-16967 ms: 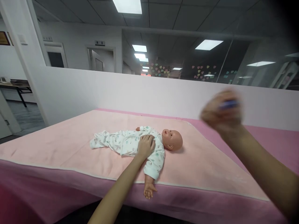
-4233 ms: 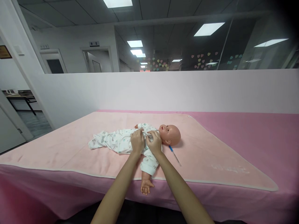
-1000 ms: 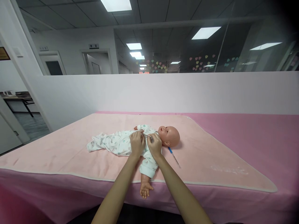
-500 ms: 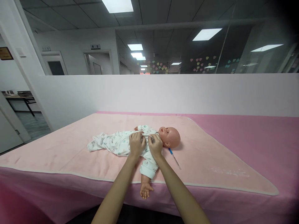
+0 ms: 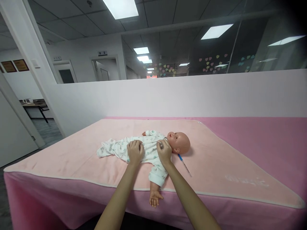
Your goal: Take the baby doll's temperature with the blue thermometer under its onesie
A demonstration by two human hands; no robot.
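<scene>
A baby doll (image 5: 178, 143) in a white patterned sleepsuit (image 5: 124, 148) lies on its back on a light pink blanket (image 5: 96, 159), head to the right. My left hand (image 5: 134, 152) grips the suit's fabric at the belly with curled fingers. At the doll's chest, just under the chin, my right hand (image 5: 164, 152) pinches the suit's front. A thin thermometer with a blue end (image 5: 184, 164) rests on the blanket just right of my right wrist, beside the doll's head. The doll's bare hand (image 5: 155, 198) hangs at the table's near edge.
The blanket covers a table under a darker pink cloth (image 5: 263, 143). A white partition wall (image 5: 168, 95) stands behind it, with dark glass above. An open doorway and a desk (image 5: 33, 105) lie to the left.
My hands have drawn apart along the doll's front: the left has slid down to the belly, the right stays at the chest. The view has shifted a little leftward.
</scene>
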